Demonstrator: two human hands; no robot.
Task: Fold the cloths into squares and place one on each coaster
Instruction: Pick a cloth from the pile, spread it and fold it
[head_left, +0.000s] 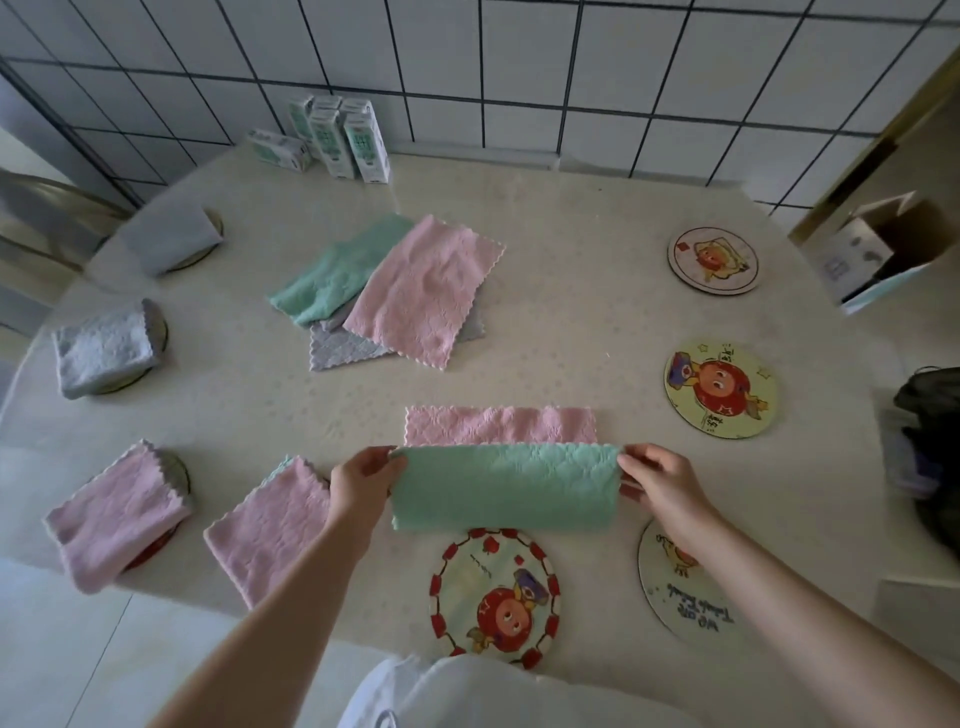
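Fingers (378, 458) of left hand (361, 483) and right hand (662, 480) pinching top corners of green cloth (504, 488), beside red-rimmed coaster (493, 587) on table (571, 291)

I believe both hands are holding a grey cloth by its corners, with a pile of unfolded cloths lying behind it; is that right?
Not quite: the head view shows a green cloth, not a grey one. The left hand and the right hand hold it by its corners, with the pile of unfolded cloths lying behind it.

left forearm (291, 597) bare | right forearm (779, 587) bare | white garment (493, 691) at frame bottom, soft folds
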